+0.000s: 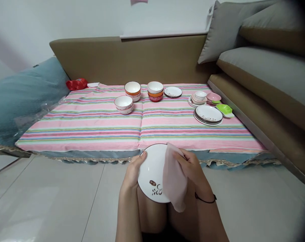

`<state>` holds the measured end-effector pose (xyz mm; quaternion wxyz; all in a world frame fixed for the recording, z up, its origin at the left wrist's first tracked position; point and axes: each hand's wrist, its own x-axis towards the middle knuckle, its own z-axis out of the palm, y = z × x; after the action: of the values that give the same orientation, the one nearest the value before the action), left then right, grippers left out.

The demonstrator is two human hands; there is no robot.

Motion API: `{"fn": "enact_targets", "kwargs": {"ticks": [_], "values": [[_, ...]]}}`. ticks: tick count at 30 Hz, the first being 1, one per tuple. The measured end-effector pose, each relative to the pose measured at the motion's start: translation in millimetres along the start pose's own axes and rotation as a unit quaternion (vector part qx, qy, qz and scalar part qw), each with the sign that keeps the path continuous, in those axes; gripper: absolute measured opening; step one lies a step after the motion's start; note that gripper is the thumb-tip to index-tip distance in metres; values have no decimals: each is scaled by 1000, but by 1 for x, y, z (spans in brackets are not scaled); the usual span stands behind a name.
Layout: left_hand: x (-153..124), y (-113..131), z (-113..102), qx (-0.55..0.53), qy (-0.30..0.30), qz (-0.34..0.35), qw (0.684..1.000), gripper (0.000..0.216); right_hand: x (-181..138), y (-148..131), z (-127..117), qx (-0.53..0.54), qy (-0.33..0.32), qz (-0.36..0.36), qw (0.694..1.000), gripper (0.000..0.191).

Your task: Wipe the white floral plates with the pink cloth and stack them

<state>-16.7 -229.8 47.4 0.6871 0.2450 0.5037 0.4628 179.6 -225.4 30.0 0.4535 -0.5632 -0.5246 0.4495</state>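
A white plate (152, 168) with a dark rim and a brown pattern is held up over my knees, its face toward me. My left hand (135, 169) grips its left edge, the thumb lying on the upper rim. Around the right edge, my right hand (191, 166) is closed on a pale pink cloth (175, 185). The cloth lies against the plate's right side and hangs a little below it. Both hands' other fingers are mostly hidden behind the plate and cloth.
On the striped sofa cover (104, 131) stand stacked bowls (123, 103), a stack of plates (209, 113), small dishes (200, 95), a green dish (225, 109) and a far plate (173, 91). A red bag (77, 84) lies at the left; cushions (265, 70) are piled at the right.
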Motion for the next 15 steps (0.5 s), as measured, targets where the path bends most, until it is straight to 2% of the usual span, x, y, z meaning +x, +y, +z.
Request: {"fn": "enact_targets", "kwargs": {"ticks": [3, 6, 8, 11, 15], "values": [[6, -6, 7, -56, 58, 48, 996, 45, 0, 7, 3, 59, 38, 38, 997, 37], [9, -8, 11, -61, 95, 79, 990, 47, 0, 9, 10, 151, 83, 75, 982, 32], [9, -4, 10, -33, 80, 75, 993, 48, 0, 10, 15, 234, 101, 112, 961, 29], [5, 3, 4, 6, 38, 46, 998, 46, -1, 11, 17, 316, 89, 157, 931, 35], [0, 6, -2, 28, 0, 5, 1000, 40, -5, 8, 14, 297, 33, 146, 943, 33]]}}
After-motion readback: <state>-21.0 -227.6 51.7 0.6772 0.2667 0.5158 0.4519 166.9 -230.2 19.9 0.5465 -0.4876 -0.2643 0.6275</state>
